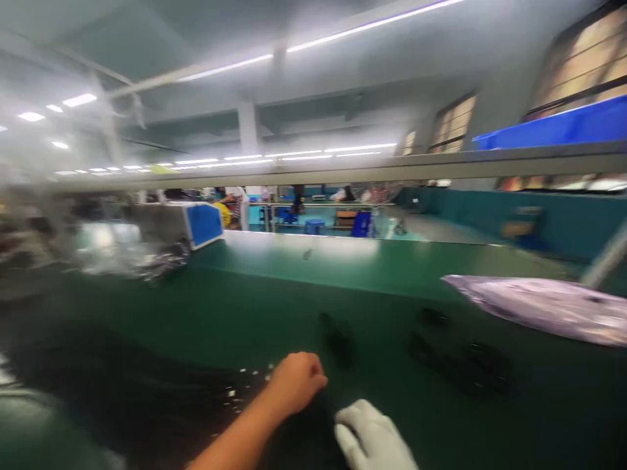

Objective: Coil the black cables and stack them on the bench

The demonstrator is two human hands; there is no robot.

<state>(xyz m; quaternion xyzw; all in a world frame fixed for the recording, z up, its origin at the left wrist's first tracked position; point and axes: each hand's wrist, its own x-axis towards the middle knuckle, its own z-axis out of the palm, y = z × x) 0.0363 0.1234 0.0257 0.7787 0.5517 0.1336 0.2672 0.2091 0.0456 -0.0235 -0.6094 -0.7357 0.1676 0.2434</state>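
Observation:
My left hand (pixel 298 382), bare, is closed over the green table (pixel 274 307), its fingers curled in. What it pinches, if anything, is lost in the dark blur. Just right of it and lower, my right hand (pixel 375 438) wears a pale glove, thumb and fingers bent together; whatever lies between them does not show. Beside my left forearm spreads a dark heap (pixel 161 391) of what look like black cables, with small white bits (pixel 232 393) at its right edge. A small black bundle (pixel 337 339) lies beyond my hands.
Several black coiled bundles (pixel 475 365) lie to the right, near a pinkish plastic bag (pixel 543 303). A box with a blue side (pixel 204 223) and clear plastic wrap (pixel 122 254) stand at the back left. Overhead, a shelf rail (pixel 343 171) crosses, bearing a blue bin (pixel 563 127).

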